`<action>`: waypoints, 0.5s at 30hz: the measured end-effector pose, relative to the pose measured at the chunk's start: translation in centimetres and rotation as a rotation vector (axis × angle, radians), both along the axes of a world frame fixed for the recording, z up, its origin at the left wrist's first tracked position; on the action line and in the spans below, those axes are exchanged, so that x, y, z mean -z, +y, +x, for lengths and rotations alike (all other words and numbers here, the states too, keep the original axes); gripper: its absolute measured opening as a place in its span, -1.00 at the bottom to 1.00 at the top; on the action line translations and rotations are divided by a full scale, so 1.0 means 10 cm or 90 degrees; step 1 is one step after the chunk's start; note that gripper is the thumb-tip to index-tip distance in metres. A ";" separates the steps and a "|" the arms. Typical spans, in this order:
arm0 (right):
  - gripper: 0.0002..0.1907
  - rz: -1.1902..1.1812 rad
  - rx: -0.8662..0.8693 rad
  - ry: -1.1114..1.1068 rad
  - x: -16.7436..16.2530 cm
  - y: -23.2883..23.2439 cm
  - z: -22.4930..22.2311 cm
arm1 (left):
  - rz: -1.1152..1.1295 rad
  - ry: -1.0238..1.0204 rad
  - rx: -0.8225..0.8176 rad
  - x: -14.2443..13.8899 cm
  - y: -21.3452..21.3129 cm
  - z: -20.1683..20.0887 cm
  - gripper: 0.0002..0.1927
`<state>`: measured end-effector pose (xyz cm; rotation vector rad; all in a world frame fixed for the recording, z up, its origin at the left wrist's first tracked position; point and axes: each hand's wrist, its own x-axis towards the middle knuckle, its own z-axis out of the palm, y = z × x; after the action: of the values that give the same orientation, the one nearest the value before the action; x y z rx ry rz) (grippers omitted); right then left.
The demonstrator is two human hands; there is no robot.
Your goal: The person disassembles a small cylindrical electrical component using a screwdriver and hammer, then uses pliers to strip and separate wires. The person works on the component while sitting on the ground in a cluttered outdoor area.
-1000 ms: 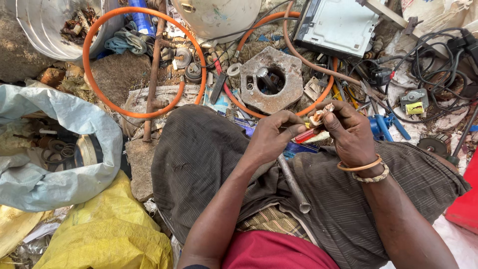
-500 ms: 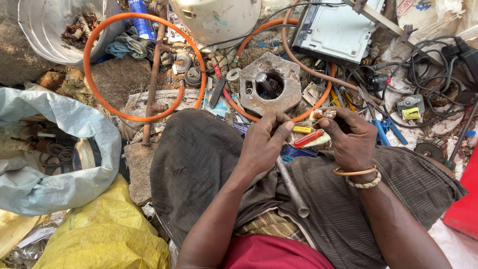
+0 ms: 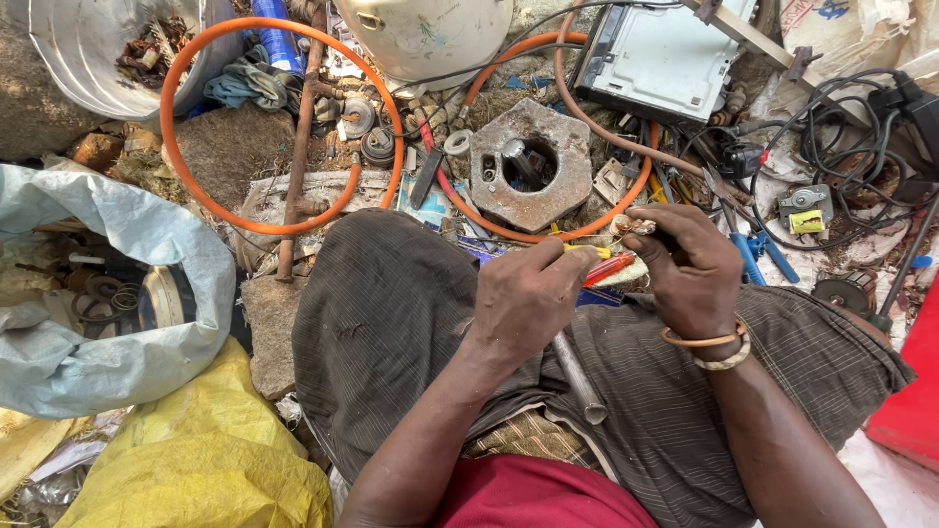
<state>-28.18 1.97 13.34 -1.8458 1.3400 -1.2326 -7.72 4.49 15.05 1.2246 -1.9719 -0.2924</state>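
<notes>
- Left hand (image 3: pixel 528 298): fingers curled tight around a red-handled tool (image 3: pixel 608 268), whose handle juts out toward the right hand; a yellow part shows just above the red one.
- Right hand (image 3: pixel 690 269): fingers closed in a pinch on a small coil of copper wire (image 3: pixel 634 226), held at the fingertips just above the tool's tip; two bangles (image 3: pixel 706 344) circle the wrist, one orange, one pale.
- Both hands meet above the person's lap, over dark striped cloth (image 3: pixel 391 323); a grey metal pipe (image 3: pixel 579 376) lies on the cloth below the left hand.
- Square grey metal block (image 3: pixel 533 166) with a round central hole lies on the ground just beyond the hands.
- Orange hose (image 3: pixel 284 227): two loops, one at the upper left, one around the metal block.
- One rusty rod (image 3: pixel 298 156) crosses the left loop, nearly upright in the view.
- Sacks: one pale blue-grey woven sack (image 3: pixel 117 284) at the left, open, with rings and metal parts inside; one yellow sack (image 3: pixel 196 460) below it.
- One grey electronic chassis (image 3: pixel 665 59) lies at the upper right, beside a tangle of black cables (image 3: pixel 841 137).
- One small motor part with a yellow label (image 3: pixel 805 210) sits at the right among the cables.
- One red container edge (image 3: pixel 910 401) shows at the far right.
- One metal bucket (image 3: pixel 88 59) holding scrap stands at the upper left.
</notes>
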 end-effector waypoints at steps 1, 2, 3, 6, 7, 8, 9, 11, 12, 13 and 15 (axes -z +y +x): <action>-0.78 -0.027 -0.007 0.060 0.03 -0.01 0.00 | -0.019 -0.002 0.003 -0.02 0.00 -0.01 -0.91; -0.77 -0.055 -0.014 0.118 0.06 -0.02 0.01 | -0.040 -0.006 0.006 -0.06 0.00 0.00 -0.90; -0.77 -0.082 -0.020 0.178 0.09 -0.02 0.00 | -0.059 -0.008 0.010 -0.11 -0.02 0.00 -0.88; -0.76 -0.073 -0.067 0.220 0.14 -0.02 -0.03 | -0.072 -0.017 -0.063 -0.24 -0.17 0.11 -0.94; -0.77 -0.049 -0.068 0.216 0.14 -0.02 -0.05 | -0.058 0.022 -0.076 -0.28 -0.23 0.19 -0.93; -0.76 -0.025 -0.072 0.212 0.14 -0.02 -0.07 | -0.042 0.061 -0.091 -0.30 -0.28 0.28 -0.92; -0.76 0.000 -0.082 0.205 0.14 -0.01 -0.07 | -0.026 0.098 -0.111 -0.32 -0.30 0.37 -0.91; -0.77 0.021 -0.123 0.176 0.13 0.01 -0.07 | -0.031 0.133 -0.113 -0.32 -0.29 0.51 -0.91; -0.77 0.031 -0.139 0.160 0.13 0.02 -0.07 | -0.034 0.149 -0.110 -0.32 -0.28 0.56 -0.91; -0.76 0.015 -0.162 0.170 0.13 0.03 -0.06 | -0.072 0.124 -0.132 -0.32 -0.25 0.59 -0.91; -0.73 -0.016 -0.210 0.189 0.14 0.05 -0.05 | -0.148 0.076 -0.177 -0.34 -0.23 0.68 -0.89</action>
<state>-28.70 2.44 11.96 -2.2260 1.1042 -0.8337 -0.94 2.21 18.48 1.2773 -1.6561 0.0054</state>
